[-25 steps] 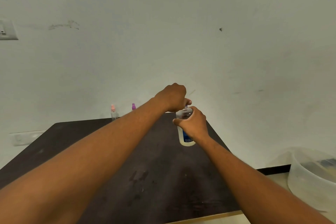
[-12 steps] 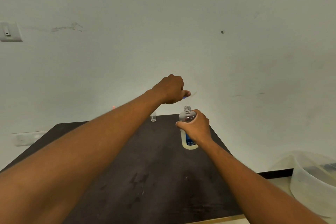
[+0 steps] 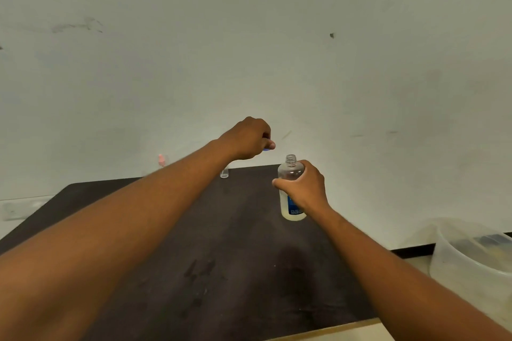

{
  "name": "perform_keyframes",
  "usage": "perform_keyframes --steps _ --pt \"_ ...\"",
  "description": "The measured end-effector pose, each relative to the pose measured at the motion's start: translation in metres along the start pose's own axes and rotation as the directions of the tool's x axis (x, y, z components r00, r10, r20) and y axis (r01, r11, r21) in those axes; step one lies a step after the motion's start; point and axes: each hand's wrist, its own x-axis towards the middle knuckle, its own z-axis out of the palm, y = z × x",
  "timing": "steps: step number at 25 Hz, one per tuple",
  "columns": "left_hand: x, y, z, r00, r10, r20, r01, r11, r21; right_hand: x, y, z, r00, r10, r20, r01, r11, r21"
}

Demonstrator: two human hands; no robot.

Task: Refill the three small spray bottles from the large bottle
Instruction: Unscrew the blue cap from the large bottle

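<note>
The bottle (image 3: 291, 174) is clear plastic with a threaded open neck, a blue label low on its side and pale, faintly yellow liquid filling roughly its lower part; the upper part looks empty. It stands upright on the dark table (image 3: 166, 271), near the far right corner. The right hand (image 3: 304, 188) wraps around its middle, fingers pressed closed on the body, thumb toward the left side, so the neck rises just above the grip and the base shows just below it.

The left hand (image 3: 249, 138) is raised up and left of that grip, curled into a loose fist and pinching a small blue cap (image 3: 266, 149) whose edge barely shows under the fingertips; it does not touch the bottle.

Left of the grip, partly hidden behind the left forearm, a small clear vial (image 3: 224, 173) stands open on the table; whether it holds liquid cannot be told. Farther left, a blurred pink-topped spray bottle (image 3: 161, 160) stands at the table's far edge. Low to the right of the grip, off the table, sits a translucent tub (image 3: 454, 266) with dark, indistinct contents.

A second ago the left hand sat directly on the bottle's top; now it has lifted clear with the cap, and the neck is bare.
</note>
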Motion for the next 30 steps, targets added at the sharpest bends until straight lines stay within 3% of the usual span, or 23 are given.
perform_keyframes --steps 15,21,25,30 --pt "0.055 -0.019 0.141 0.989 0.024 0.146 -0.008 0.994 -0.109 0.056 0.064 -0.039 0.993 0.030 -0.115 -0.038 0.997 -0.063" --pt "0.068 -0.013 0.202 0.959 0.059 0.278 -0.042 0.997 -0.065 0.073 0.094 -0.039 0.990 0.046 -0.133 -0.056 0.996 -0.070" --pt "0.073 -0.012 0.224 0.938 0.057 0.343 -0.031 0.996 -0.081 0.079 0.106 -0.040 0.986 0.062 -0.155 -0.074 0.995 -0.072" --pt "0.065 -0.014 0.220 0.948 0.033 0.317 0.002 0.994 -0.109 0.078 0.100 -0.035 0.984 0.061 -0.168 -0.071 0.996 -0.055"
